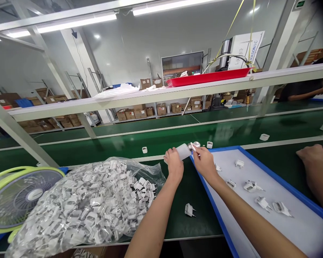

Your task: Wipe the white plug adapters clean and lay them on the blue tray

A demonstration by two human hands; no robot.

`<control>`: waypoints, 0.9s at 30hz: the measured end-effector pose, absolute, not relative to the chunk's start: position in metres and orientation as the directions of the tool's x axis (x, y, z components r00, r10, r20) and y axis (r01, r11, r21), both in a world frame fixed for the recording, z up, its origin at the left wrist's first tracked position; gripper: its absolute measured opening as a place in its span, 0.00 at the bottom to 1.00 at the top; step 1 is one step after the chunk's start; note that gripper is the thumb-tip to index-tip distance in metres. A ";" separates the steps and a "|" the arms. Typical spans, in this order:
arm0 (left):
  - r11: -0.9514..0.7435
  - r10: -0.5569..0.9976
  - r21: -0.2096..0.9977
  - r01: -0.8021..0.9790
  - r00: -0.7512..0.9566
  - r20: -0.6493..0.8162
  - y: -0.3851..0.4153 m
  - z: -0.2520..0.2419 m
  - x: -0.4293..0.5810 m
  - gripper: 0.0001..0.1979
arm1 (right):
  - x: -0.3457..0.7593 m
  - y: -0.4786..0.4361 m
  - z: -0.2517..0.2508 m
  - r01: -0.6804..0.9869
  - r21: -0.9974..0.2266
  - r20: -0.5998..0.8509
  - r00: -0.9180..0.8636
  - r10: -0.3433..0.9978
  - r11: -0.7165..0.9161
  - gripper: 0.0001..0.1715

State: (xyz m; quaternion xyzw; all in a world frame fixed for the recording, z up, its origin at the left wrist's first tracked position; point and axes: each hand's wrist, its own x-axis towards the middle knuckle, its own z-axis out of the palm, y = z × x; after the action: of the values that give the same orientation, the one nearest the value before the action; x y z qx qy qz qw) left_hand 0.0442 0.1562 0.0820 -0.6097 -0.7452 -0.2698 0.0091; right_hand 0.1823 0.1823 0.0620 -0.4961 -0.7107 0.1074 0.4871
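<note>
My left hand (174,163) is wrapped round a translucent white bottle (183,151), tilted sideways over the bench. At its metal neck, my right hand (204,157) pinches a small white piece (193,147), possibly cloth; its exact kind is unclear. A round shiny cap (196,144) shows just beyond those fingers. To the left lies a clear plastic bag (97,200) full of white plug housings. One loose white plug (189,210) with two pins rests on the green bench between my forearms. Several more plugs (239,163) lie in the blue-rimmed white tray (231,148) under my right arm.
A green fan (24,197) stands at the far left. Small white housings (144,150) sit along the green belt (118,145). A shelf (140,99) with a red tray (210,77) crosses above. Another person's hand (314,157) is at the right edge.
</note>
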 end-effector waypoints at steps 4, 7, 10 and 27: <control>0.121 0.900 0.277 0.953 -0.223 0.374 0.154 0.088 0.046 0.32 | 0.187 0.180 0.056 0.551 -0.692 0.554 -0.007 0.832 0.466 0.16; 0.125 0.899 0.218 0.968 -0.204 0.388 0.153 0.090 0.047 0.32 | 0.189 0.180 0.051 0.505 -0.724 0.538 -0.011 0.843 0.469 0.16; 0.124 0.899 0.178 0.976 -0.187 0.397 0.150 0.094 0.049 0.31 | 0.190 0.179 0.046 0.471 -0.747 0.526 -0.013 0.850 0.469 0.16; 0.110 0.908 0.407 0.907 -0.258 0.330 0.154 0.088 0.042 0.30 | 0.187 0.178 0.060 0.501 -0.681 0.573 -0.091 0.814 0.535 0.18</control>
State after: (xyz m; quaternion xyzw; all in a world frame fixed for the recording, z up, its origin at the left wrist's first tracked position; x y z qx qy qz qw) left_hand 0.0420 0.1539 0.0881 -0.6089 -0.7451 -0.2723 -0.0008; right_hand 0.1872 0.1779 0.0597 -0.4558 -0.7214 0.1577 0.4970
